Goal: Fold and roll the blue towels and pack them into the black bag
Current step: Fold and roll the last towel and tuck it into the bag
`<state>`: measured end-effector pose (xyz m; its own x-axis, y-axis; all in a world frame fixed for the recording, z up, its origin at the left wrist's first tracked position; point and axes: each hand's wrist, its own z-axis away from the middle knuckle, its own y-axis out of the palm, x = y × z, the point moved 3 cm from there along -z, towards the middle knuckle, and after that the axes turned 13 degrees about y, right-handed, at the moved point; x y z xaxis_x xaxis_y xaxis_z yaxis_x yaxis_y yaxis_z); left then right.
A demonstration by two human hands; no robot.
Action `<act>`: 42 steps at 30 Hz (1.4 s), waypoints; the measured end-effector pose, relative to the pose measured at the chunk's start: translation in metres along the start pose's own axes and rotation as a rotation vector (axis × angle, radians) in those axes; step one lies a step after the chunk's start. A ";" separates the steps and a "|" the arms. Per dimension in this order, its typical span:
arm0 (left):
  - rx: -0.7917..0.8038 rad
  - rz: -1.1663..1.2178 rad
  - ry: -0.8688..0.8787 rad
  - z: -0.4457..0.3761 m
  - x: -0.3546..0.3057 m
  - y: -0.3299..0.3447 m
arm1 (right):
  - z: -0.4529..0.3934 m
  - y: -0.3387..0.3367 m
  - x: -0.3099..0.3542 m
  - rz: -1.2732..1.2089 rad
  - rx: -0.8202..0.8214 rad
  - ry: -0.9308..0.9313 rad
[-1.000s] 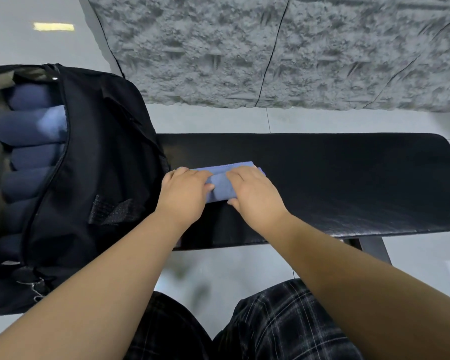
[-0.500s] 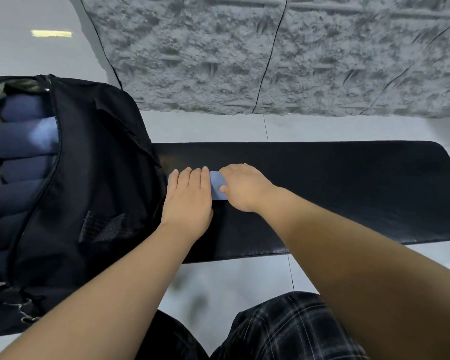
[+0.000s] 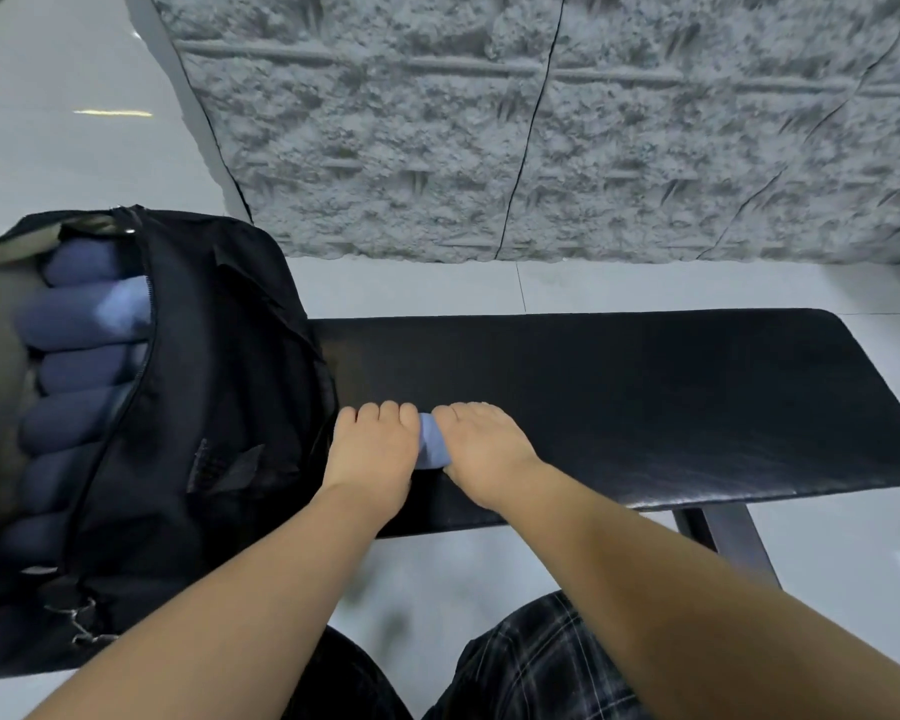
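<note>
Since the earlier frame less blue towel (image 3: 432,443) shows between my left hand (image 3: 374,449) and right hand (image 3: 481,446), fingers curled on it at frame centre, so I keep even pressure to roll tight.

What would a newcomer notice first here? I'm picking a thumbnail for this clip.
Two hands, the left hand and right hand, curl over a small blue towel at the left end of a black bench. Beside them on the left stands an open black bag, stacked with rolled towels.
</note>
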<state>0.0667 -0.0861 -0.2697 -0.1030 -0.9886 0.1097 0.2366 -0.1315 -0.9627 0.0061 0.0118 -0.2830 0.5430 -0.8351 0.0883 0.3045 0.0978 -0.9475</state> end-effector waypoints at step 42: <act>-0.604 0.007 0.170 0.250 0.039 -0.142 | 0.184 -0.180 0.144 -0.147 0.263 -0.125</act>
<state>0.2708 -0.1243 -0.0667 -0.2671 -0.9574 0.1097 -0.3446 -0.0114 -0.9387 0.1738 -0.0266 -0.0435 0.5650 -0.7793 0.2712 0.5701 0.1310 -0.8111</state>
